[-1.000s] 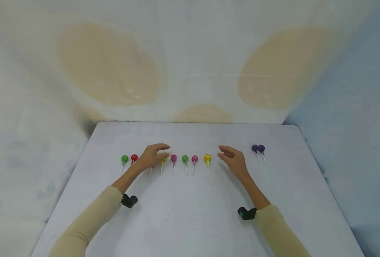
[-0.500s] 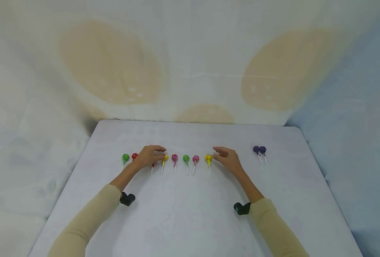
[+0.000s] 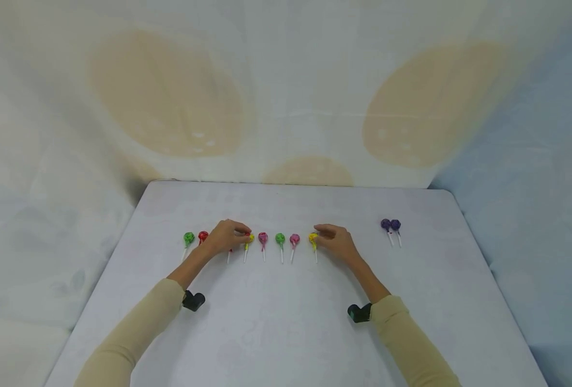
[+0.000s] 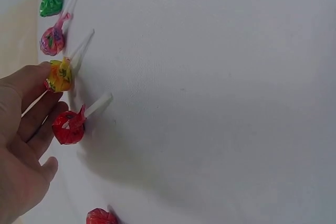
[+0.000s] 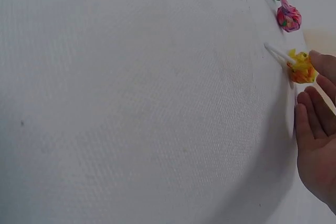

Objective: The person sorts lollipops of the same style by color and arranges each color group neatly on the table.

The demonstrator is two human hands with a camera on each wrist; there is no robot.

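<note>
A row of wrapped lollipops lies on a white table (image 3: 286, 322). My left hand (image 3: 228, 235) hovers over the row's left part, a fingertip touching a yellow lollipop (image 4: 60, 75) with its head on the table. A red lollipop (image 4: 68, 128) lies under its fingers (image 4: 31, 121). My right hand (image 3: 334, 241) reaches the row's right end, where its fingertips (image 5: 321, 60) touch another yellow lollipop (image 5: 301, 70). Neither lollipop is lifted. Whether either thumb presses on a lollipop is hidden.
Between the hands lie a magenta (image 3: 263, 237), a green (image 3: 279, 238) and a pink lollipop (image 3: 294, 238). A green (image 3: 187, 238) and a red one (image 3: 202, 235) sit left of the left hand. Two purple lollipops (image 3: 390, 224) lie apart at the right.
Both hands have come down and inward onto the row. The left hand's fingers lowered to the left yellow lollipop; the right hand slid left until it touched the right yellow one.
</note>
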